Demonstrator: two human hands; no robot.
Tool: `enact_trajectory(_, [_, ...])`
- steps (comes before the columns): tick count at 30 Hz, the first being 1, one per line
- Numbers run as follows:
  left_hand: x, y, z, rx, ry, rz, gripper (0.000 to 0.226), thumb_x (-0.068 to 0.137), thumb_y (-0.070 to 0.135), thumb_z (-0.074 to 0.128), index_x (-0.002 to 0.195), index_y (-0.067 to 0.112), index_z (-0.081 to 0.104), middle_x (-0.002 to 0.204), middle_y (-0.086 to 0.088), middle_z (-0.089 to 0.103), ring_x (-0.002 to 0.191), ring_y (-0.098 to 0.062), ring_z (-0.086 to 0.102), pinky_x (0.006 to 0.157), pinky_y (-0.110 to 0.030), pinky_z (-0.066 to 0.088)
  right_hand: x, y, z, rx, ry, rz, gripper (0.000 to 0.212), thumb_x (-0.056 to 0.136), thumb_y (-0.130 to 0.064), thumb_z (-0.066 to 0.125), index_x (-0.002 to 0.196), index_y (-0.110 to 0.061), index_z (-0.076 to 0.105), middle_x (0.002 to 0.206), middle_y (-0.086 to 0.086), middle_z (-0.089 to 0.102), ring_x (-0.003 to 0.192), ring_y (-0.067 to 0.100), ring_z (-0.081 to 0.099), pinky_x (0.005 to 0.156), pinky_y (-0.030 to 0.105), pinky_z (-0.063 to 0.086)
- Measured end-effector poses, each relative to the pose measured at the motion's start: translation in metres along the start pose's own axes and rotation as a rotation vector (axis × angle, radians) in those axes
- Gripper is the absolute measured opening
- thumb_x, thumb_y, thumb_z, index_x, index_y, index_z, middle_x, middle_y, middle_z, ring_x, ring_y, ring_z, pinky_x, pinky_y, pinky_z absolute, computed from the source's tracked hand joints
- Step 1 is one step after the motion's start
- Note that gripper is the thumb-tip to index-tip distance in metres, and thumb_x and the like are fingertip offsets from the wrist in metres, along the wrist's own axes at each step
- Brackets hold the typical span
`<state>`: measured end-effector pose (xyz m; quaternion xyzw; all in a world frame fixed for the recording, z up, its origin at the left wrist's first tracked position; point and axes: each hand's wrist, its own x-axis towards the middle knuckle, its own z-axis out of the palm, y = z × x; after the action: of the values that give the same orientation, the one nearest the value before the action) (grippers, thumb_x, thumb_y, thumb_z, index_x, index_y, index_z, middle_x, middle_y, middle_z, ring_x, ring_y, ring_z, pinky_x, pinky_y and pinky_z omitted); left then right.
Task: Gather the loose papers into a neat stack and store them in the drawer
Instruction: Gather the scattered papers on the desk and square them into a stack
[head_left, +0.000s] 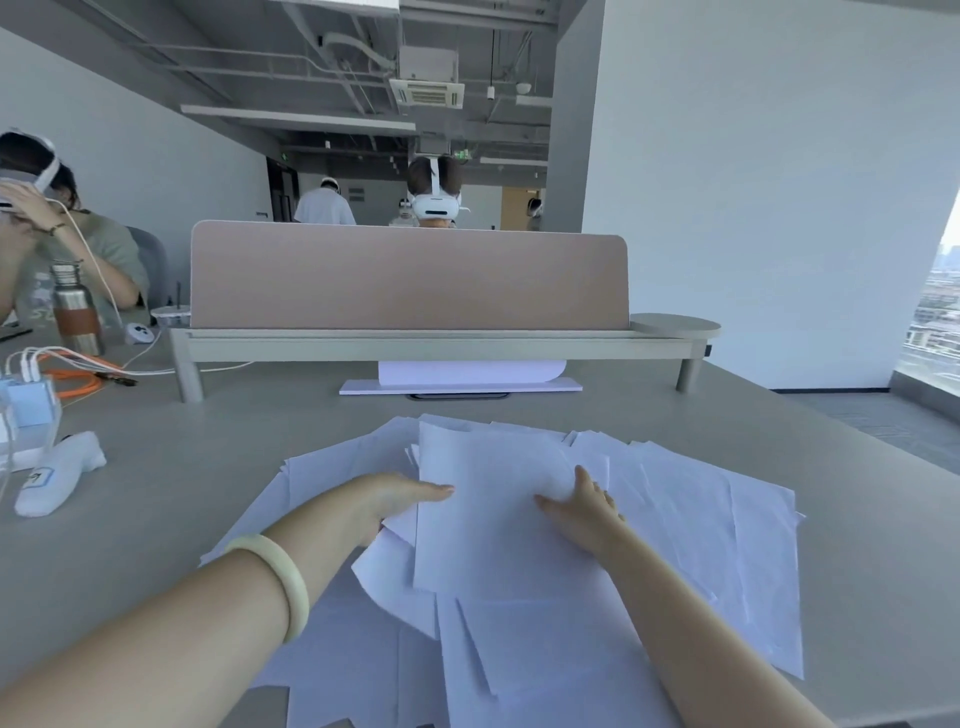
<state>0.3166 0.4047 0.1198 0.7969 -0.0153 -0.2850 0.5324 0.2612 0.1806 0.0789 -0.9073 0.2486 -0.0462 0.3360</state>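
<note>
Papers (675, 519) lie scattered over the desk (182, 467). Left hand (400, 499) pinches a small bundle (483, 509) at its left edge, thumb on top; right hand (582, 512) rests flat, fingers spread, on the bundle's right side.

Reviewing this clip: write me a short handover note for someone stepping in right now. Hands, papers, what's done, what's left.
Left hand: gripping the left edge of a small bundle of sheets mid-desk.
Right hand: pressed flat on the bundle's right side, not closed.
Papers: most lie fanned and overlapping across the desk, in front of the hands and to both sides.
Done: a few sheets gathered.
Left: collect the rest, square the stack, put it in the drawer, which is not in view.
</note>
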Motion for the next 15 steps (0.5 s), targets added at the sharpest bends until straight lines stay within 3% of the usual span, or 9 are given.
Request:
enact_trajectory(1, [0.001,-0.001,0.006,0.051,0.003,0.028,0.068,0.065,0.041,0.081,0.124,0.014,0.060,0.131,-0.003,0.060,0.123,-0.022,0.052,0.105,-0.033,0.035,-0.002,-0.004,0.000,0.056,-0.034,-0.018,0.077,0.090,-0.049,0.050,0.151,-0.020,0.013,0.154,0.005,0.027,0.145,0.026,0.020,0.115,0.041,0.024])
enact_trajectory(3, [0.006,0.000,0.015,0.094,0.014,0.083,0.066,0.061,0.031,0.082,0.120,0.012,0.060,0.123,-0.005,0.065,0.114,-0.023,0.058,0.101,-0.032,0.041,-0.004,-0.005,-0.006,0.158,-0.095,-0.046,0.081,0.091,-0.047,0.052,0.153,-0.022,0.007,0.157,0.001,0.022,0.144,0.025,0.024,0.113,0.040,0.029])
enact_trajectory(5, [0.004,0.003,0.022,0.118,0.039,0.159,0.050,0.071,0.013,0.076,0.118,0.007,0.060,0.117,-0.010,0.067,0.103,-0.027,0.063,0.088,-0.033,0.051,-0.001,0.000,-0.016,0.266,-0.113,-0.051,0.079,0.092,-0.043,0.054,0.153,-0.022,0.008,0.157,0.000,0.021,0.140,0.025,0.032,0.101,0.032,0.035])
enact_trajectory(7, [0.004,0.006,0.022,0.113,0.081,0.247,0.040,0.080,-0.001,0.066,0.119,0.005,0.058,0.115,-0.010,0.066,0.102,-0.028,0.063,0.084,-0.032,0.051,0.003,0.012,-0.028,0.403,-0.061,-0.037,0.076,0.092,-0.037,0.058,0.152,-0.019,0.016,0.155,0.004,0.024,0.135,0.025,0.039,0.091,0.028,0.035])
enact_trajectory(11, [0.005,0.008,0.006,-0.040,0.114,0.400,0.036,0.082,-0.004,0.064,0.115,0.010,0.059,0.111,-0.007,0.067,0.086,-0.018,0.067,0.069,-0.027,0.052,0.009,0.039,-0.044,0.595,0.073,0.007,0.074,0.087,-0.041,0.064,0.148,-0.017,0.028,0.151,0.003,0.034,0.130,0.025,0.046,0.100,0.034,0.038])
enact_trajectory(15, [0.002,0.012,-0.007,-0.138,0.119,0.555,0.034,0.082,-0.002,0.067,0.107,0.021,0.063,0.106,0.005,0.072,0.081,-0.007,0.071,0.073,-0.025,0.054,0.005,0.039,-0.056,0.729,-0.057,-0.080,0.076,0.083,-0.050,0.067,0.145,-0.022,0.033,0.128,-0.004,0.053,0.116,0.018,0.053,0.102,0.030,0.040])
